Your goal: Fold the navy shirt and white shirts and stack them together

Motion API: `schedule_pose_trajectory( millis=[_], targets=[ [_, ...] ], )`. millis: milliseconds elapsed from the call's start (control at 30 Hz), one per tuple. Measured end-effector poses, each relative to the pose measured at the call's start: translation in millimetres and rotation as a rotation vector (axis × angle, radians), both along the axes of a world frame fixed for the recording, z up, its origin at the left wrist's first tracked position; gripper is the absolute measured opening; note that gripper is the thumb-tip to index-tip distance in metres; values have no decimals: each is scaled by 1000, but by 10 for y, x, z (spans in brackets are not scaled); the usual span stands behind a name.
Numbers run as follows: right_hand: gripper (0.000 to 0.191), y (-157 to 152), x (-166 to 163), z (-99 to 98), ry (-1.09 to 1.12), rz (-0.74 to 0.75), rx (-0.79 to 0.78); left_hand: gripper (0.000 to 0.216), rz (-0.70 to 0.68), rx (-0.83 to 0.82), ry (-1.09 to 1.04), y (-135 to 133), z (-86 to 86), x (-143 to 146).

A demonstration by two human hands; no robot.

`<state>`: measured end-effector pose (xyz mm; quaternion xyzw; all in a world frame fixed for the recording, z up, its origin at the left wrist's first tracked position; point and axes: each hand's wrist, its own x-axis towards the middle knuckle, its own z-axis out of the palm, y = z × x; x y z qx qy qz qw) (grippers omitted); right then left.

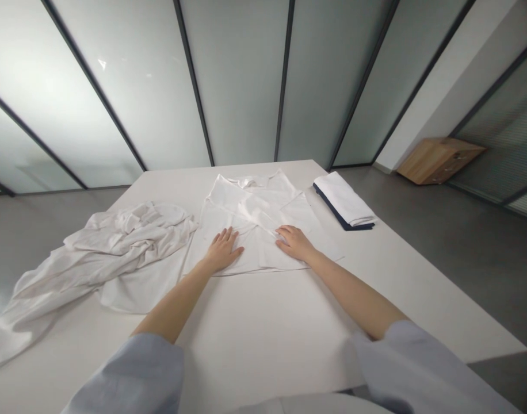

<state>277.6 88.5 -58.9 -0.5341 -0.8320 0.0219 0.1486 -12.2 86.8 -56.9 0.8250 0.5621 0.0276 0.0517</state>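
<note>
A white shirt [263, 210] lies spread on the table in front of me, its collar end away from me and its lower edge toward me. Creases run across its middle. My left hand [222, 248] rests flat on the lower left part of the shirt, fingers stretched out. On the lower right part lies my right hand [294, 242], palm down with its fingers extended. Neither hand grips the fabric.
A crumpled heap of white cloth [129, 247] covers the table's left side and hangs toward the edge. Folded white cloth [345, 198] sits on dark folded cloth [332, 208] at the right. The white table [263, 322] stands before frosted panels; a wooden cabinet [436, 160] is beyond.
</note>
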Motion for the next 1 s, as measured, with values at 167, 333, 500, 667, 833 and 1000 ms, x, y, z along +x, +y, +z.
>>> schedule_pose_trajectory(
  millis=[167, 333, 500, 667, 833, 1000],
  targets=[
    [21, -59, -58, 91, -65, -151, 85, 62, 2, 93, -79, -69, 7, -61],
    [22, -75, -64, 121, -62, -90, 16, 27, -22, 149, -200, -86, 50, -105],
    [18, -101, 62, 96, 27, -60, -2, 17, -46, 128, -207, -125, 134, -129],
    [17, -121, 127, 89, 56, -19, -31, 32, -18, 87, -161, -195, 177, -84],
    [31, -103, 71, 41, -21, -106, -67, 54, 34, 17, -75, -207, 109, -29],
    [51, -101, 84, -58, -77, -84, -76, 78, 25, -10, -51, -181, 88, -29]
  ],
)
